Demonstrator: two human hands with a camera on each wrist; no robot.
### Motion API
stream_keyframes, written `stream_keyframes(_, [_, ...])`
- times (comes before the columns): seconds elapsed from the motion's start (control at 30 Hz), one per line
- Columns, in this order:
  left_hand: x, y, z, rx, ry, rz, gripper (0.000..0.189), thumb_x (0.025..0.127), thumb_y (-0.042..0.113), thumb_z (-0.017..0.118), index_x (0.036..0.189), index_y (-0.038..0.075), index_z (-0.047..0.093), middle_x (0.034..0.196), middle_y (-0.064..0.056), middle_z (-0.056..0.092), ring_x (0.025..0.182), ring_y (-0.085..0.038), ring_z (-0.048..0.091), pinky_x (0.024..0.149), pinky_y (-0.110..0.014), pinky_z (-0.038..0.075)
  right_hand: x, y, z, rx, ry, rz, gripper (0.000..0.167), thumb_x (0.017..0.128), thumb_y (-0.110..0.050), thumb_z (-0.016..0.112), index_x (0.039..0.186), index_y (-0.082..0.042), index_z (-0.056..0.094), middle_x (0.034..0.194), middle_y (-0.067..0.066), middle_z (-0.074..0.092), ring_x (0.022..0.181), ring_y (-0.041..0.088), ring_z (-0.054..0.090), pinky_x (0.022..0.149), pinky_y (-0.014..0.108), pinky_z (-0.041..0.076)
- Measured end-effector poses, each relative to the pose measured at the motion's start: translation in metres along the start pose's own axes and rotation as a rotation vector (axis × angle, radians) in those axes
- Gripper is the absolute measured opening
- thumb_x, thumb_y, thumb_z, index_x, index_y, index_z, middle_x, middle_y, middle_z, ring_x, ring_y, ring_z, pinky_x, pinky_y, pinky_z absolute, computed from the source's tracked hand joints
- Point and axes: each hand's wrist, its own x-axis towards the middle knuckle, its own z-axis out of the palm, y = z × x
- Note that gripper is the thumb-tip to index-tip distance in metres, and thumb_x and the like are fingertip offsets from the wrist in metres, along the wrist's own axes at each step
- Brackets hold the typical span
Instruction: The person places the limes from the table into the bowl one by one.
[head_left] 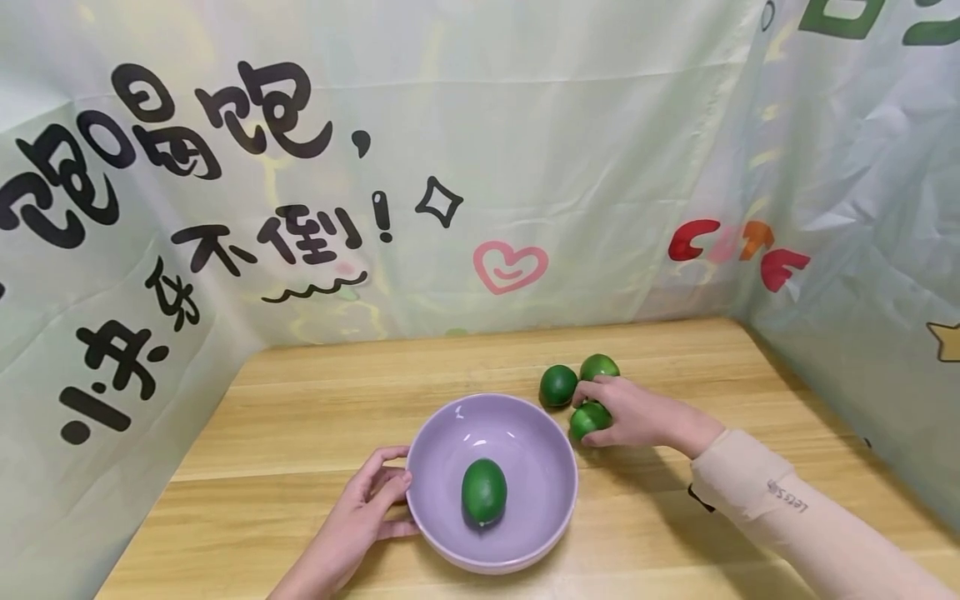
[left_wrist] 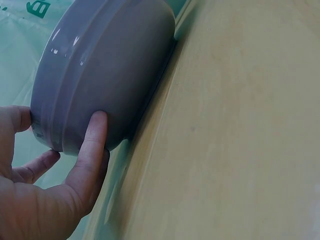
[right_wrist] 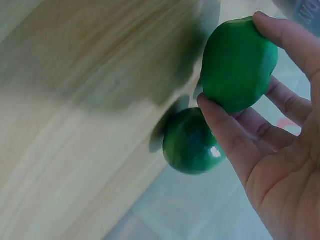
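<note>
Your left hand [head_left: 360,517] rests against the near-left side of the bowl [head_left: 525,533], thumb on the rim and fingers on the outer wall. The left wrist view shows the same: your thumb [left_wrist: 92,145] lies flat on the bowl's [left_wrist: 105,65] purple side, the other fingers reach over its edge, and the hand steadies the bowl rather than lifting it, for the bowl sits on the table [left_wrist: 240,140].

One lime [head_left: 483,492] lies inside the bowl, a little near of its middle.

Your right hand [head_left: 630,412] is just right of the bowl's far-right rim, and it is grasping a second lime [head_left: 587,419]. The right wrist view shows the grip plainly: the held lime [right_wrist: 237,65] is pinched between thumb and fingertips [right_wrist: 280,32], clear of the palm.

Two more limes lie on the table [head_left: 300,417] just beyond that hand. The left lime [head_left: 558,386] sits free, beside your fingertips. The far lime [head_left: 598,367] sits just behind your knuckles; whether it touches them, you cannot tell. In the right wrist view one lime on the wood [right_wrist: 192,142] shows just under the held one.

A printed cloth [head_left: 525,167] with black lettering and a pink heart hangs behind and to both sides of the table.
</note>
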Motion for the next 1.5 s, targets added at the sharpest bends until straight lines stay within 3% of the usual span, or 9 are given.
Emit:
stream_keyframes(0.63, [0.001,0.0,0.0,0.001,-0.007,0.016,0.048,0.111,0.027,0.06,0.154,0.011,0.046,0.141,-0.029,0.057,0.115,-0.031,0.069,0.091,-0.049,0.07,-0.011,-0.007,-0.029,-0.015,0.028,-0.05,0.035,0.087,-0.027,0.09,0.112,-0.017,0.067,0.103,-0.004,0.063,0.088,0.011,0.056,0.073,0.023,0.051])
stream_keyframes(1.07, [0.001,0.0,0.0,0.003,0.002,0.008,0.047,0.111,0.026,0.06,0.154,0.011,0.047,0.143,-0.03,0.056,0.116,-0.031,0.069,0.091,-0.049,0.07,-0.01,-0.023,-0.048,-0.038,0.023,-0.056,0.035,0.088,-0.03,0.09,0.112,-0.02,0.067,0.104,-0.003,0.062,0.086,0.008,0.057,0.074,0.024,0.055])
stream_keyframes(1.5, [0.001,0.0,-0.001,0.003,-0.005,0.015,0.048,0.111,0.027,0.06,0.154,0.011,0.046,0.141,-0.029,0.057,0.116,-0.03,0.069,0.091,-0.048,0.07,-0.01,-0.042,-0.061,-0.096,0.07,-0.099,0.035,0.088,-0.029,0.091,0.111,-0.022,0.066,0.099,-0.008,0.06,0.084,0.006,0.056,0.075,0.024,0.056])
